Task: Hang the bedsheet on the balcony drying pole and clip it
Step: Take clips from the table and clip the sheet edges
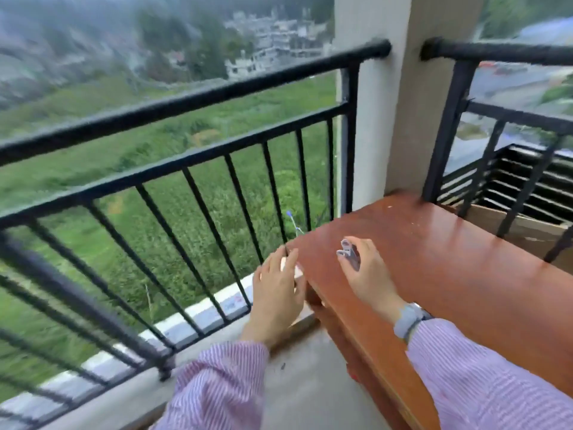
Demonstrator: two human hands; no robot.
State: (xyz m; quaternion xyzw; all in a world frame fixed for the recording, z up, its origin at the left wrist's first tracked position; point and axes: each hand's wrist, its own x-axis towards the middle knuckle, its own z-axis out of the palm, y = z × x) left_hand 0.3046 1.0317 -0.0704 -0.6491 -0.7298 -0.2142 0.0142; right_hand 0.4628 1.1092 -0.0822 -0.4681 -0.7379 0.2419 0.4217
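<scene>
My right hand (367, 271) is above the near left part of a reddish-brown wooden table (465, 274) and pinches a grey-blue clothes clip (348, 252) between thumb and fingers. My left hand (277, 293) is at the table's left corner, with fingers curled over a small pale pink-white object (297, 270), possibly another clip; most of it is hidden. No bedsheet and no drying pole are in view. The picture is blurred by motion.
A black metal balcony railing (192, 100) runs across the left and middle, with a second section (496, 52) at the right. A beige pillar (387, 103) stands between them. A cardboard box (521, 228) sits behind the table. The concrete floor (304, 383) lies below.
</scene>
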